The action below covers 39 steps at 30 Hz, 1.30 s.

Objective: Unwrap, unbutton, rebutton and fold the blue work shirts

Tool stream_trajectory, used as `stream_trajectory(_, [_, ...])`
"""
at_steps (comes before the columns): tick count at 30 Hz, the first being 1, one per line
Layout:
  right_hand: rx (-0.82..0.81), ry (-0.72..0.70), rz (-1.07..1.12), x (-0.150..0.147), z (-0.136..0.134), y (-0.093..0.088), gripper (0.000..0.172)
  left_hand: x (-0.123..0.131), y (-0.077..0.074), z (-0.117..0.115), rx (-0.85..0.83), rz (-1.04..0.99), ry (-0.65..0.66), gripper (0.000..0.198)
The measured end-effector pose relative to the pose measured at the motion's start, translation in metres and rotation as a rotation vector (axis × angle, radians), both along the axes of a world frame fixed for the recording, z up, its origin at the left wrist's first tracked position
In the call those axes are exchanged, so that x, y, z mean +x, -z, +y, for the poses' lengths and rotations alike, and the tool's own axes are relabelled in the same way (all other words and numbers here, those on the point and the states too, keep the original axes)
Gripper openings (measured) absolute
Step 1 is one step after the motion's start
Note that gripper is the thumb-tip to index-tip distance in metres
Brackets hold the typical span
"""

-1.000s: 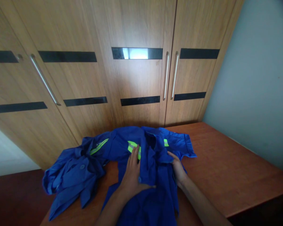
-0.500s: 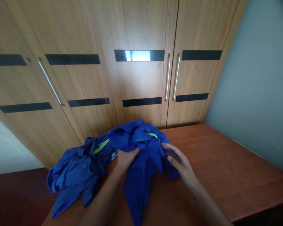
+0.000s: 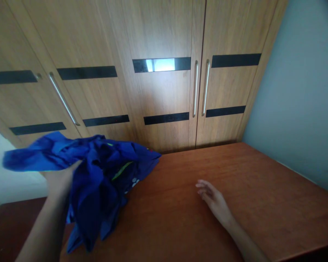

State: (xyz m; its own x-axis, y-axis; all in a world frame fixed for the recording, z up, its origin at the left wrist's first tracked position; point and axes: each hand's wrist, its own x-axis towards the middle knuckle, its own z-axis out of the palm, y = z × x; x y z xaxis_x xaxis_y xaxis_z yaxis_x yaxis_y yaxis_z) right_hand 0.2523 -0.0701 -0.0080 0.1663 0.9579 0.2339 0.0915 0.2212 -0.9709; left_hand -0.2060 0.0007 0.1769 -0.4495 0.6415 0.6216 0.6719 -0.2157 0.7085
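My left hand (image 3: 60,179) is closed on a bunched blue garment (image 3: 93,182), lifted at the left of the table. Cloth hides most of its fingers. The garment has yellow-green trim and white round spots on a darker part, which spreads to the right against the table. Whether this is one piece of clothing or two I cannot tell. My right hand (image 3: 213,201) hovers at the middle right, apart from the cloth. Its fingers are loosely bent and hold nothing.
A reddish-brown wooden table (image 3: 164,218) lies under both hands. Behind it stands a wooden wardrobe (image 3: 164,94) with dark strips and long metal handles (image 3: 205,87). A pale blue wall (image 3: 297,109) borders the table on the right.
My left hand has carried the bunched cloth from the middle to the left, over the rest of the blue fabric. My right hand has come away from the cloth and sits slightly lower.
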Motion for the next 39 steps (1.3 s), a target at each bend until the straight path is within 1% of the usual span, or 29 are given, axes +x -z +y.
stream_trajectory(1, [-0.005, -0.005, -0.016, -0.001, 0.0, 0.0, 0.038, -0.003, 0.02, -0.001, -0.029, -0.008, -0.068, 0.05])
stream_trajectory(2, [-0.009, -0.014, -0.035, -0.001, 0.0, 0.001, 0.037, -0.005, 0.04, -0.001, -0.162, 0.012, -0.103, 0.05])
stream_trajectory(3, [-0.013, -0.023, -0.056, -0.002, 0.0, 0.002, 0.035, -0.006, 0.059, -0.001, -0.284, 0.031, -0.087, 0.05])
stream_trajectory(4, [-0.019, -0.034, -0.08, -0.003, -0.001, 0.003, 0.034, -0.008, 0.076, 0.0, -0.333, 0.073, -0.041, 0.048])
stream_trajectory(5, [-0.025, -0.04, -0.104, -0.003, -0.001, 0.004, 0.033, -0.009, 0.089, 0.001, -0.337, 0.121, -0.024, 0.046])
stream_trajectory(6, [-0.032, -0.044, -0.128, -0.004, -0.001, 0.005, 0.032, -0.009, 0.099, 0.002, -0.343, 0.172, 0.0, 0.044])
stream_trajectory(7, [-0.038, -0.043, -0.149, -0.004, -0.002, 0.005, 0.032, -0.01, 0.105, 0.002, -0.336, 0.226, 0.014, 0.041])
stream_trajectory(8, [-0.042, -0.039, -0.168, -0.005, -0.002, 0.006, 0.031, -0.01, 0.108, 0.003, -0.333, 0.28, 0.023, 0.039])
stream_trajectory(10, [-0.046, -0.029, -0.198, -0.006, -0.002, 0.005, 0.029, -0.006, 0.107, 0.002, -0.332, 0.384, 0.028, 0.036])
stream_trajectory(12, [-0.051, -0.018, -0.225, -0.007, -0.002, 0.005, 0.026, 0.003, 0.103, -0.002, -0.335, 0.495, -0.017, 0.036])
stream_trajectory(15, [-0.052, 0.001, -0.263, -0.008, -0.002, 0.004, 0.024, 0.029, 0.1, -0.008, -0.386, 0.721, -0.167, 0.044])
stream_trajectory(17, [-0.044, 0.01, -0.28, -0.008, -0.002, 0.004, 0.023, 0.05, 0.1, -0.011, -0.391, 0.882, -0.234, 0.051])
stream_trajectory(19, [-0.039, 0.007, -0.291, -0.008, -0.003, 0.004, 0.023, 0.067, 0.1, -0.013, -0.38, 0.984, -0.246, 0.057])
stream_trajectory(21, [-0.038, -0.003, -0.296, -0.008, -0.004, 0.004, 0.023, 0.077, 0.099, -0.013, -0.385, 1.011, -0.247, 0.061])
stream_trajectory(23, [-0.034, -0.009, -0.293, -0.007, -0.004, 0.005, 0.023, 0.08, 0.095, -0.013, -0.393, 1.004, -0.238, 0.064])
stream_trajectory(26, [-0.017, -0.011, -0.29, -0.007, -0.004, 0.007, 0.023, 0.079, 0.083, -0.018, -0.375, 0.973, -0.225, 0.068])
stream_trajectory(29, [-0.002, -0.012, -0.295, -0.007, -0.003, 0.008, 0.024, 0.082, 0.069, -0.023, -0.301, 0.935, -0.189, 0.07])
stream_trajectory(31, [0.005, -0.016, -0.3, -0.007, -0.003, 0.009, 0.024, 0.087, 0.064, -0.024, -0.227, 0.906, -0.126, 0.069])
stream_trajectory(32, [0.007, -0.018, -0.306, -0.007, -0.003, 0.009, 0.024, 0.09, 0.063, -0.022, -0.192, 0.893, -0.086, 0.067])
stream_trajectory(34, [0.008, -0.016, -0.327, -0.007, -0.003, 0.01, 0.024, 0.095, 0.068, -0.016, -0.147, 0.894, -0.003, 0.063])
stream_trajectory(37, [0.01, -0.008, -0.372, -0.007, -0.003, 0.012, 0.025, 0.1, 0.083, -0.002, -0.149, 1.004, 0.099, 0.052])
stream_trajectory(39, [0.017, -0.008, -0.391, -0.007, -0.002, 0.013, 0.025, 0.104, 0.091, 0.004, -0.168, 1.089, 0.116, 0.046])
